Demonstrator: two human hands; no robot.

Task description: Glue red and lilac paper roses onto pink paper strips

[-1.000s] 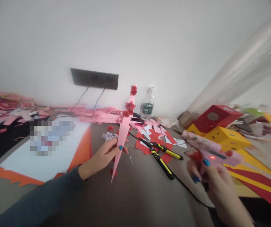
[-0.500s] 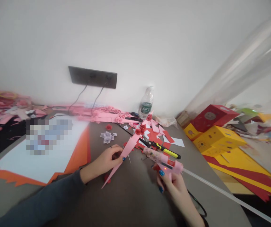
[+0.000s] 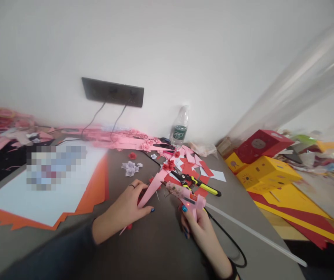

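No words, brand or numbers are reading clearly anywhere. The clear bottle (image 3: 182,118) by the wall is wearing a green label (image 3: 179,133) with white characters, which are staying too small and soft to make out. The red box (image 3: 250,149) is showing a round, face-like mark (image 3: 259,144), and the larger yellow box (image 3: 274,171) is bearing a dark sun-like sign (image 3: 245,178) on its left side.

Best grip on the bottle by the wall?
Probably around the label at the middle of the bottle, reaching from the front and above the paper scraps: it stands upright, its sides look roughly round, and the wall is right behind it.
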